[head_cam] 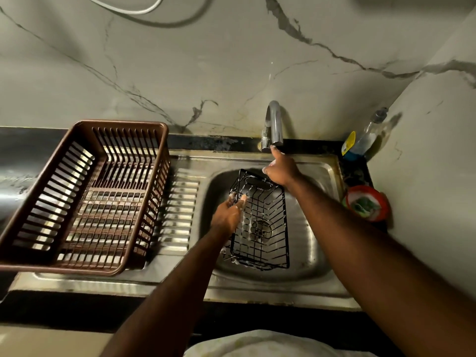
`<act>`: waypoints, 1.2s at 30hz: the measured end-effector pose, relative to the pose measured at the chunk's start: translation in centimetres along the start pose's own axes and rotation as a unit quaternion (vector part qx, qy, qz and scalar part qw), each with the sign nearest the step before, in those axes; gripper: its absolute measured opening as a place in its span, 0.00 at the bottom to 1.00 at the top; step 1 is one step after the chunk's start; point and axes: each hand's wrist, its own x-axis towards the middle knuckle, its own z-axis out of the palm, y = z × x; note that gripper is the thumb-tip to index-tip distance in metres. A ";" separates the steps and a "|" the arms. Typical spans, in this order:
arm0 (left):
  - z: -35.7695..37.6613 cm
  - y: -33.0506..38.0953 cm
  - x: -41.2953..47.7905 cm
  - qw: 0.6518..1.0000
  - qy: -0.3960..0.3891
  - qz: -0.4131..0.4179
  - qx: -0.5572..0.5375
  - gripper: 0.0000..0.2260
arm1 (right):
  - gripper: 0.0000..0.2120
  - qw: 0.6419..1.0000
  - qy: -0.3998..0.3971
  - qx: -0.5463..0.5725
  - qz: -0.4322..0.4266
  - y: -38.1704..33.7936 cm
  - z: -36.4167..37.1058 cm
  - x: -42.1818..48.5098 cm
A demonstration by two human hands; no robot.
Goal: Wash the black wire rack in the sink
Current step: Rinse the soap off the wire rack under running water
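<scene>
Head view, single frame, looking down on a steel sink [257, 292] set in a dark counter.

Count:
- 1 black wire rack [258, 220], centre of frame, inside the sink bowl. It stands tilted, far end raised, over the drain [261, 226]. White suds cling to its wires, mostly along the left and lower edges.
- 1 tap [274, 122], chrome, curved, upper centre. No water stream visible.
- 1 brown slatted basket [38, 202], left of frame, on the ribbed drainboard, just beside the bowl.
- 1 clear bottle [365, 140] with a yellow label, upper right corner of the counter, leaning against the wall.
- 1 round red-rimmed tub [367, 203], right of the bowl, with something green inside.
- 1 white cable [128, 9], top left, on the marble wall.
- 1 pale cloth [257, 343], bottom edge.
- 2 hands, both arms bare.

Left hand [228, 215]: centre of frame, grasping the rack's left rim. Fingers are curled over the top wire and soapy at the tips.

Right hand [282, 170]: above the rack's far end, apart from the wires as far as can be seen. One finger is straight, its tip touching the mouth of the tap. The remaining fingers are folded into the palm; nothing is seen in them.
</scene>
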 end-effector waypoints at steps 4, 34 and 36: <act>-0.6 0.0 0.8 0.999 0.001 -0.008 -0.038 0.20 | 0.34 0.998 0.023 0.041 0.036 -0.9 0.5 1.8; -1.9 2.7 0.6 0.998 0.010 -0.054 -0.042 0.24 | 0.34 0.986 -0.070 -0.150 0.020 -1.0 0.9 4.8; -2.1 2.8 0.2 0.997 0.010 -0.063 -0.036 0.26 | 0.23 0.994 -0.027 -0.104 0.011 -1.0 0.9 4.9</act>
